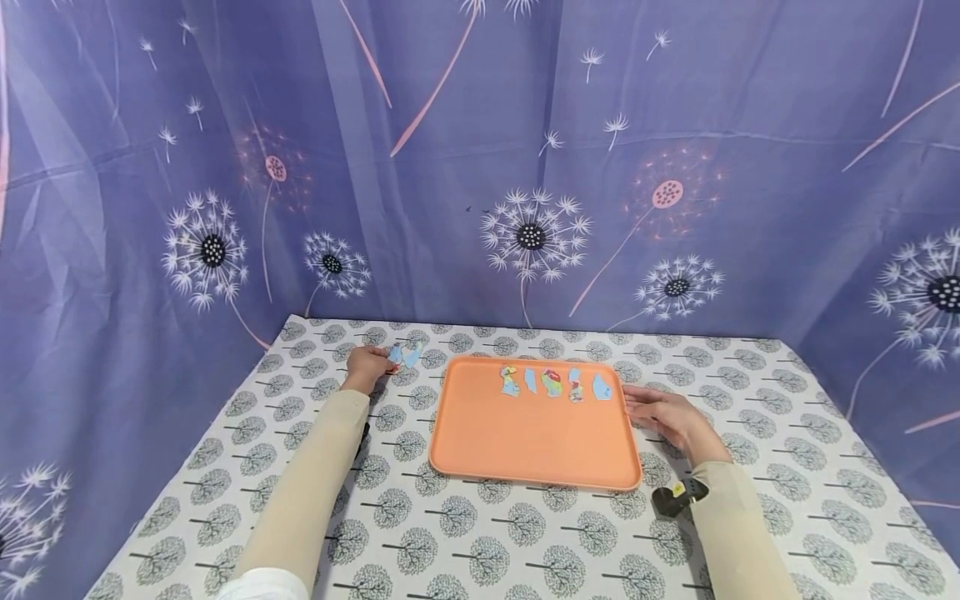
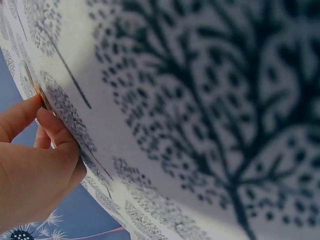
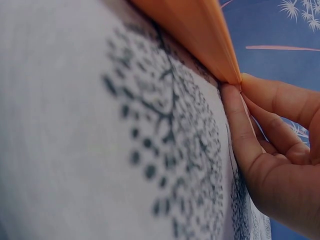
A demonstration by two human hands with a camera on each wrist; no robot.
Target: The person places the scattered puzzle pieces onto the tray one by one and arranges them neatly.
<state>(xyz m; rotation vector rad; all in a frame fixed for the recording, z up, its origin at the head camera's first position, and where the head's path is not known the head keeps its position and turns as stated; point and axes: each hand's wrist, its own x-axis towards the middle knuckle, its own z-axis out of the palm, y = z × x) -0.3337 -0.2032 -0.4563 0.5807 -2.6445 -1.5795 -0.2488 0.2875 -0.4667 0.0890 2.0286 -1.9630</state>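
Observation:
At the far left of the table, my left hand pinches a thin, flat light blue puzzle piece with irregular edges. In the left wrist view, thumb and forefinger meet at the edge of that piece, close over the cloth. Another light blue piece lies just right of it. My right hand is at the right rim of an orange tray, its thumb and fingertips holding the edge, as the right wrist view shows. Along the tray's back side lie several printed pieces, among them a red and green one.
A white tablecloth with grey tree prints covers the table. Purple curtains with dandelion patterns hang behind it and along both sides. A black wrist device sits on the right forearm.

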